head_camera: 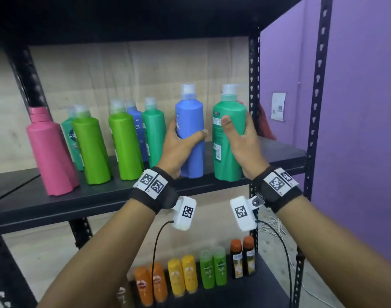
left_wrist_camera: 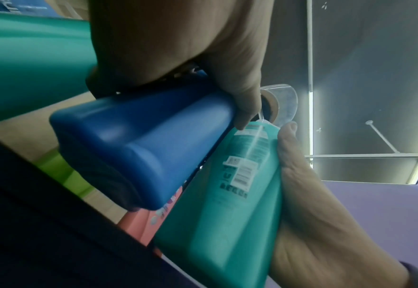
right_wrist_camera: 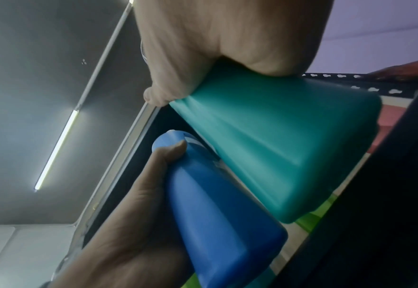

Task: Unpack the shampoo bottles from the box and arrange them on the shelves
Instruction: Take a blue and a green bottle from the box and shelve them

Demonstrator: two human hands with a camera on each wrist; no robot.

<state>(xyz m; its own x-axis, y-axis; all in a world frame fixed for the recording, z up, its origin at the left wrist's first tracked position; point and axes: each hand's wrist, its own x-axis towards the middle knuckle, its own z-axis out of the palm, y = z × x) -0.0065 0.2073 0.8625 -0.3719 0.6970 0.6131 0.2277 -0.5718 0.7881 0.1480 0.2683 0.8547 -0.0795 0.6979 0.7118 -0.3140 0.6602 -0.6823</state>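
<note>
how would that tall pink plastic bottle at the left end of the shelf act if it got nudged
The tall pink plastic bottle probably tips rather than slides: it is tall on a narrow base and looks to lean already. Its rigid-looking plastic should keep its shape. It would likely fall onto the black metal shelf or against the lime green bottle beside it.

Blue shampoo bottle (head_camera: 190, 132): upright, clear cap, base at the front edge of the black shelf (head_camera: 96, 194). Teal-green bottle (head_camera: 229, 138): upright, clear cap, back label showing, just beside the blue one at its 3 o'clock.
</note>
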